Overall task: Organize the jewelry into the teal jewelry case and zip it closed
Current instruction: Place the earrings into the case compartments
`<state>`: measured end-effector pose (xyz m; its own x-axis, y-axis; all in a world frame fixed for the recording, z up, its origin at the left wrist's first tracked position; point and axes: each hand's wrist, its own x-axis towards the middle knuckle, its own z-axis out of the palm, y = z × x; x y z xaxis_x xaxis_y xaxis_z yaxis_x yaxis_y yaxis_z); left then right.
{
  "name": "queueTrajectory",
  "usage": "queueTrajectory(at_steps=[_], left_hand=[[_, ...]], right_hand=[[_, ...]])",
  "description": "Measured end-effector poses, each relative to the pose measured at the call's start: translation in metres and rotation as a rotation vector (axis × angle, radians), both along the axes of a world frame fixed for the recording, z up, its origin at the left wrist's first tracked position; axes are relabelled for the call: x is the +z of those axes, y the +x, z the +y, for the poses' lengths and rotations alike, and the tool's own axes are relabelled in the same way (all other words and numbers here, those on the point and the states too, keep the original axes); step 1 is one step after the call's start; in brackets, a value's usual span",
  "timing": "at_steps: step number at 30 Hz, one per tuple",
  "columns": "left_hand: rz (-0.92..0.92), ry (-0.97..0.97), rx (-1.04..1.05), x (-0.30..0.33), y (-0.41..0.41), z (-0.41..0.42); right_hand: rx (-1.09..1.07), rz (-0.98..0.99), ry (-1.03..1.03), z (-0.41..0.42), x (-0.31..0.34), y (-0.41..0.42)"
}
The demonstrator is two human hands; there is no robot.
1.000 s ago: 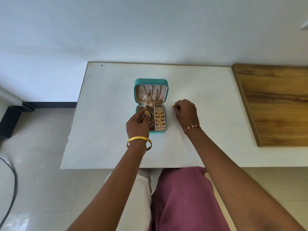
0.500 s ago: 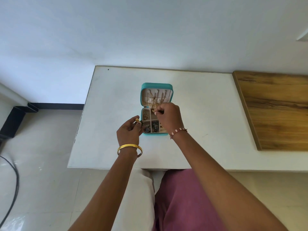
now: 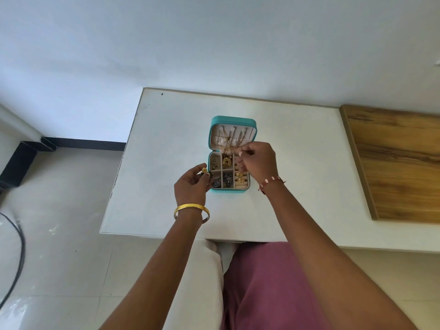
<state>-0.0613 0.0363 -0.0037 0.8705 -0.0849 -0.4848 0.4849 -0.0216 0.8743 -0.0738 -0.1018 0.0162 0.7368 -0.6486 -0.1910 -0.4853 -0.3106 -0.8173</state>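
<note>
A jewelry case [image 3: 232, 153] lies open near the middle of a table [image 3: 297, 163], its lid [image 3: 232, 133] standing at the far side and its tray [image 3: 229, 173] nearer the person. Necklace chains [image 3: 227, 141] hang inside the lid. In the tray, small compartments on the left hold earrings [image 3: 222, 181] and a pendant [image 3: 226, 161], and rings [image 3: 240, 177] sit in a row along the right. The left hand [image 3: 191, 186] is just left of the tray, holding a ring [image 3: 204, 171]. The right hand [image 3: 258, 160] is over the case's right side, at the hinge. A board [image 3: 395, 160] lies on the table's right end. A cable [image 3: 16, 258] lies on the floor, far left.
</note>
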Motion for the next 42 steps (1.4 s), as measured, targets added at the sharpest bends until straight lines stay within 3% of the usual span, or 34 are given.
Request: queueTrajectory(at_steps=[5, 9, 18, 23, 30, 36, 42], left_hand=[[-0.033, 0.037, -0.090, 0.005, -0.008, -0.004], [-0.073, 0.098, -0.181, 0.010, -0.011, -0.009], [-0.167, 0.200, -0.320, 0.020, 0.001, -0.014], [-0.194, 0.258, -0.268, 0.012, 0.001, -0.007], [-0.167, 0.244, -0.105, 0.000, -0.006, 0.005], [-0.174, 0.273, -0.099, -0.011, -0.008, 0.009], [-0.137, 0.294, -0.107, -0.015, -0.022, 0.010]], right_hand=[[0.136, -0.001, 0.106, 0.023, 0.006, -0.028], [0.235, 0.052, 0.025, 0.033, 0.003, -0.031], [0.153, -0.028, -0.024, 0.019, 0.006, -0.017], [0.046, -0.028, -0.085, 0.010, -0.001, 0.000], [0.126, 0.075, -0.180, 0.006, -0.015, 0.011], [-0.048, -0.030, -0.228, -0.002, -0.013, -0.022], [-0.129, 0.031, -0.160, -0.002, -0.029, -0.055]])
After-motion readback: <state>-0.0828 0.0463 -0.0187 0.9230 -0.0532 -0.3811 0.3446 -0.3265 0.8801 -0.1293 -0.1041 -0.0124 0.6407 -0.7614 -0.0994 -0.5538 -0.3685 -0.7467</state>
